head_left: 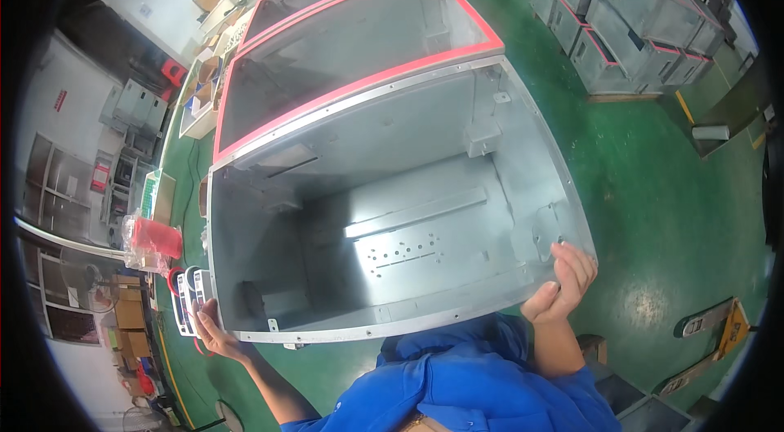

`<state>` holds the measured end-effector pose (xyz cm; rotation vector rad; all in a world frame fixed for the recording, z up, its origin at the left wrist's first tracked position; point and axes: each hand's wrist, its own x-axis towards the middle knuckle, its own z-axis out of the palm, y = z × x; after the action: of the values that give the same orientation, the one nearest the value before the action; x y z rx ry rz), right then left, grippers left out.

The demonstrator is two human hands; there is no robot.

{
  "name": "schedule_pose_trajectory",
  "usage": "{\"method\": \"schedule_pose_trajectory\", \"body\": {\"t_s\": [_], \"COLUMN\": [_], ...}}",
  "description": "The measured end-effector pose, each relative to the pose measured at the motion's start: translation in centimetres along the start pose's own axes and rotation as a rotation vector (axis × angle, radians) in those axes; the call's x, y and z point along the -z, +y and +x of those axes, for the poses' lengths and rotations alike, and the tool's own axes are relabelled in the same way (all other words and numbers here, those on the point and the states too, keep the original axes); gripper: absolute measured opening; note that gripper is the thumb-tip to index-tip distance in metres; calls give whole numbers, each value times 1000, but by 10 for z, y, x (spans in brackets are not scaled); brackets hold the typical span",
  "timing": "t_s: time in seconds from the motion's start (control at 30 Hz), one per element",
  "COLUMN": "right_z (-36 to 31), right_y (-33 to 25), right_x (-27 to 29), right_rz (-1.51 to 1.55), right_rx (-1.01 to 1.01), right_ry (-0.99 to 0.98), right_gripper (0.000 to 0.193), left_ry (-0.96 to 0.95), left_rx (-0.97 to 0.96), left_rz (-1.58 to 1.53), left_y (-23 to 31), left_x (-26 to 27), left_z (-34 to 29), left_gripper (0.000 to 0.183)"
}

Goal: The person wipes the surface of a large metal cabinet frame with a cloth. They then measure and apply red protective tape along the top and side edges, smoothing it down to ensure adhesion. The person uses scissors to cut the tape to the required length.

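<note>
A large open grey metal cabinet shell lies in front of me, its open side facing up. Inside it are a long raised strip, a row of small holes and brackets on the walls. My right hand is closed over the rim at the near right corner, fingertips inside and thumb toward the outside. At the near left corner, my left hand grips the outer edge; part of its fingers lies behind the side wall. White rolls with red edges are just beyond the left fingers.
Similar cabinet shells with red strips along their rims stand in line beyond. Stacked grey metal boxes rest on a pallet at the far right. A yellow pallet jack stands at right on the green floor. Red wrapped material sits at left.
</note>
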<state>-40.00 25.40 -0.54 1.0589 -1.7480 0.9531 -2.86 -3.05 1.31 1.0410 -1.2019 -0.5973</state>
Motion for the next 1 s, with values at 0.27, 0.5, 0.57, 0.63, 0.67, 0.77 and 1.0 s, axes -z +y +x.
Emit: {"method": "schedule_pose_trajectory", "body": {"t_s": [0.27, 0.5, 0.57, 0.63, 0.67, 0.77, 1.0], "right_z": [4, 3, 4, 8, 11, 33, 130], "right_y": [-2, -3, -3, -3, -6, -10, 8], "right_x": [-3, -3, -4, 1, 4, 25, -65], "right_rz": [6, 28, 17, 16, 30, 330, 293], "right_rx": [-19, -10, -23, -34, -47, -172, 297], "right_ry": [55, 45, 61, 37, 2, -242, -649], "right_gripper": [25, 27, 25, 24, 25, 25, 34], "left_ry": [16, 4, 0, -24, -34, -30, -58], "left_rx": [-2, 23, 11, 20, 23, -11, -64], "left_rz": [4, 12, 1, -48, -71, -15, 20], "left_y": [7, 2, 2, 3, 4, -1, 9], "left_x": [-8, 0, 0, -3, -3, -1, 5], "left_z": [-3, -1, 0, -1, -1, -2, -5], "left_gripper": [33, 34, 34, 34, 34, 32, 31]}}
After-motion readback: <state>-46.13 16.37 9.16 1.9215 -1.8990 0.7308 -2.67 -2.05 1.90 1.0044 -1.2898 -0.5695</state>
